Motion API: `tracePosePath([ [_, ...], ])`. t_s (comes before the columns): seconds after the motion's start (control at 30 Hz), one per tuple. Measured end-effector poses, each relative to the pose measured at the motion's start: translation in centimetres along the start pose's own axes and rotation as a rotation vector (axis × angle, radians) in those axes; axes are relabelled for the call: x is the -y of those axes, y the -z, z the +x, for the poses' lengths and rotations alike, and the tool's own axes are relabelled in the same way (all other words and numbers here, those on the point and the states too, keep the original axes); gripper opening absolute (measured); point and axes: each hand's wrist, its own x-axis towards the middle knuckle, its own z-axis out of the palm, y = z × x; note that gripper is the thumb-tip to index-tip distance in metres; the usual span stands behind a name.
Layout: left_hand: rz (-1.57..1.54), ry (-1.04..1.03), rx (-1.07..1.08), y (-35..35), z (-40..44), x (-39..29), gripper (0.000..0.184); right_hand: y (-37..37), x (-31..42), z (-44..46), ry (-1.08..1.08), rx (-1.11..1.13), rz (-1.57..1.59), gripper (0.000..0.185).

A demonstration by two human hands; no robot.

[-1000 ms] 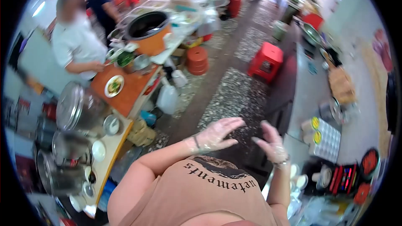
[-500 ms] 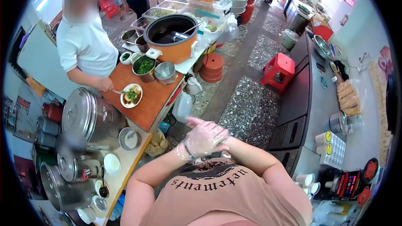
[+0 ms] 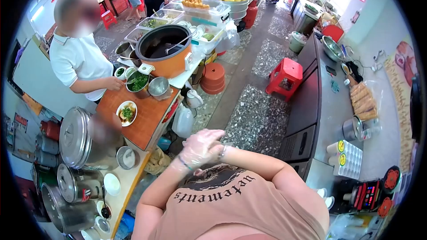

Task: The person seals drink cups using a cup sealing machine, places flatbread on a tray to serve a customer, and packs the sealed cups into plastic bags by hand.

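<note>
My left hand (image 3: 200, 146) wears a thin clear plastic glove and lies over my right hand in front of my chest. Its fingers stretch out toward the right, across the right wrist (image 3: 221, 151). Most of the right hand is hidden beneath it, so its fingers do not show. No tool or food is visible in either hand. Closest to them are a white plastic jug (image 3: 183, 122) below the counter and the brown wooden board (image 3: 149, 126). A white bowl (image 3: 126, 125) of food topped with chopped greens stands on that board.
Across the board, a person in a white shirt (image 3: 80, 60) has a hand (image 3: 114, 83) by the pot of chopped greens (image 3: 139, 80). A large orange cooker (image 3: 167, 64) stands behind. Lidded steel pots (image 3: 73, 138) line the left; a red stool (image 3: 284, 78) and steel counter (image 3: 331, 102) are right.
My hands have shifted slightly left and up in view, with the right hand now more hidden. The other person's hand has left the bowl and moved up to the greens. The view has shifted slightly.
</note>
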Motion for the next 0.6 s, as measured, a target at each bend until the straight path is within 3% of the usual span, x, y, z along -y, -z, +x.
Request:
tracePosePath([
  [0.07, 0.05, 0.053, 0.026, 1.0, -0.6, 2.2, 0.046, 2.3, 15.8, 3.4, 0.384, 0.537, -0.778, 0.034],
  [0.1, -0.074, 0.15, 0.082, 0.7, -1.3, 3.2, 0.055, 2.4, 19.5, 3.8, 0.345, 0.573, -0.733, 0.022],
  [0.13, -0.074, 0.15, 0.082, 0.4, -1.1, 2.6, 0.055, 3.1, 20.4, 3.8, 0.346, 0.573, -0.733, 0.022],
  [0.2, -0.572, 0.277, 0.16, -0.2, -0.6, 0.8, 0.066, 4.2, 21.3, 3.5, 0.205, 0.669, -0.613, 0.019],
  [0.23, -0.639, 0.319, 0.239, -0.3, -0.2, 0.6, 0.076, 4.3, 21.7, 3.7, 0.278, 0.669, -0.623, 0.022],
  [0.27, -0.637, 0.316, 0.236, -0.4, 0.4, 0.0, 0.076, 4.7, 22.5, 3.8, 0.281, 0.671, -0.625, 0.022],
  [0.33, -0.644, 0.326, 0.289, -0.8, 1.0, -1.2, 0.08, 4.6, 25.1, 3.8, -0.113, 0.88, -0.75, 0.029],
  [0.5, -0.656, 0.289, 0.306, -0.7, 2.9, -1.9, 0.081, 5.5, 24.4, 3.6, -0.02, 0.911, -0.608, 0.033],
  [0.6, -0.386, 0.252, 0.366, -0.4, 4.3, -2.8, 0.078, 5.2, 23.3, 3.6, -0.09, 0.936, -0.615, 0.032],
])
